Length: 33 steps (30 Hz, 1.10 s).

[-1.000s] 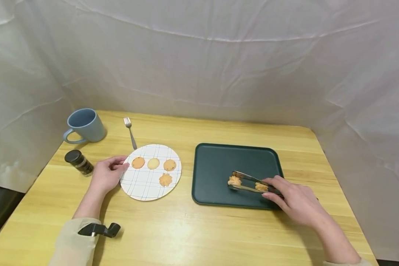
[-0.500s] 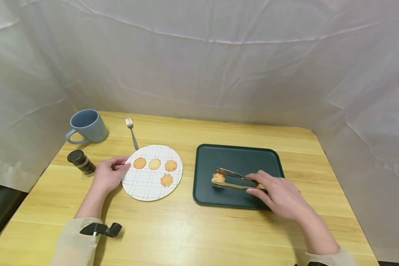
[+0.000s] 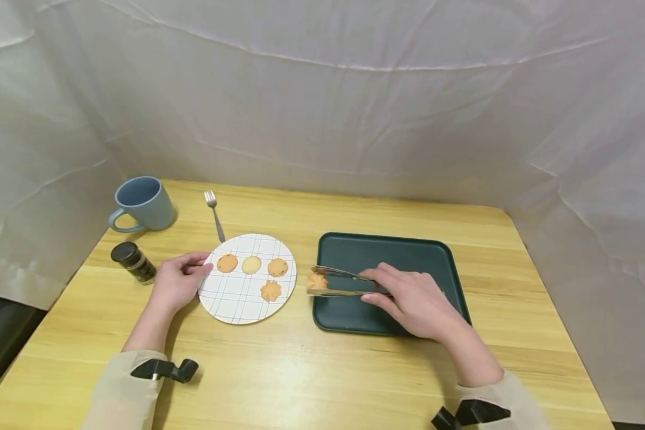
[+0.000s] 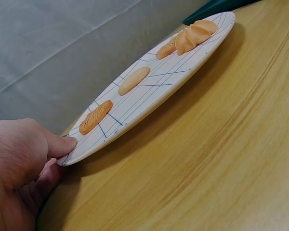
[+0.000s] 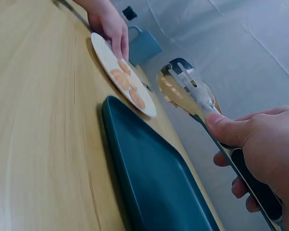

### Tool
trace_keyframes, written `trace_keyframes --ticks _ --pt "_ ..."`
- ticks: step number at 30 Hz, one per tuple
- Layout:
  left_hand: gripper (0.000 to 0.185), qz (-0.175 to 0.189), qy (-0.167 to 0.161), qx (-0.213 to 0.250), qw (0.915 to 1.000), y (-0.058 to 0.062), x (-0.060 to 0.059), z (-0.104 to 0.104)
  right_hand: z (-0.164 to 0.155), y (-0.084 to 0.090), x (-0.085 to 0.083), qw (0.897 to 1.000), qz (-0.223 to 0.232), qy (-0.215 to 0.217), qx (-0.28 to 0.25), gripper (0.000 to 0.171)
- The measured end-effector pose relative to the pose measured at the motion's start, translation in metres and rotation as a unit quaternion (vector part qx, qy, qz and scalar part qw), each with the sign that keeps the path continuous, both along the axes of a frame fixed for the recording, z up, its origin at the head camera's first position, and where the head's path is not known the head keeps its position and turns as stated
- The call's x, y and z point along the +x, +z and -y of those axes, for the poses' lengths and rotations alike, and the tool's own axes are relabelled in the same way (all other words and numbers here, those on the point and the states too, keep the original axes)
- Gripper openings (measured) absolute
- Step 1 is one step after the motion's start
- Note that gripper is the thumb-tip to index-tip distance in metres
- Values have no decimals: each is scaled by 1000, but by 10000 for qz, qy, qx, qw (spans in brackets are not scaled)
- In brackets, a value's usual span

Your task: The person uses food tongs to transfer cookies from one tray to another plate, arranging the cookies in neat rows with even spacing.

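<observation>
The right hand (image 3: 416, 301) gripped tongs (image 3: 340, 284) carrying a flower-shaped cookie (image 3: 316, 280) mid-transfer toward the checked plate (image 3: 236, 301) — steadied by the left hand (image 3: 176, 285) pinching its rim — so setting it down gently seemed next.

The plate (image 3: 236, 298) lies left of the tray (image 3: 403, 254), with mug (image 3: 142, 203), jar (image 3: 132, 261) and fork (image 3: 215, 216) behind it.

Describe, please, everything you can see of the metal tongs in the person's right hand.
The tongs are shiny silver metal with two long, flat arms and slotted, spoon-like tips; the handle end looks dark in the right wrist view. The right hand grips them near the handle, thumb on top, squeezing the arms together on a small orange flower-shaped cookie. They lie roughly level, tips pointing toward the plate, held over the left edge of the dark green tray. Only the hand and the cookie appear to touch them.
</observation>
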<state>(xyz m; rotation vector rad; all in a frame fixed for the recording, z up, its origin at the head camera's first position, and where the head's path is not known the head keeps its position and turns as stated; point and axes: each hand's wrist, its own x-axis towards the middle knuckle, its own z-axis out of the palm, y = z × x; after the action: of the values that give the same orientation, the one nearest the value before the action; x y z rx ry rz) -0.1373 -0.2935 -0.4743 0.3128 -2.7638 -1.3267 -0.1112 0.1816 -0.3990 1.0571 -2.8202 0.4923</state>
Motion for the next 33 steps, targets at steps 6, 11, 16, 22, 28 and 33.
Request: trace_keyframes --ticks 6,11,16,22,28,33 --pt "38 -23 -21 -7 10000 -1 -1 1 24 -2 -9 9995 -87 274 -96 42" --pt "37 -19 18 -16 10000 -1 1 2 46 -5 -16 9985 -116 501 -186 41" --pt "36 -82 3 -6 10000 -2 0 2 67 -9 -22 9971 -122 710 -239 40" --pt "37 -50 16 60 10000 -2 -2 -1 88 -15 -27 9967 -73 796 -116 40" --pt "36 -88 9 91 9999 -2 -2 -1 109 -20 -30 9973 23 722 120 40" --pt "33 -234 -55 84 9997 -4 -2 1 124 -25 -30 9969 -44 698 350 42"
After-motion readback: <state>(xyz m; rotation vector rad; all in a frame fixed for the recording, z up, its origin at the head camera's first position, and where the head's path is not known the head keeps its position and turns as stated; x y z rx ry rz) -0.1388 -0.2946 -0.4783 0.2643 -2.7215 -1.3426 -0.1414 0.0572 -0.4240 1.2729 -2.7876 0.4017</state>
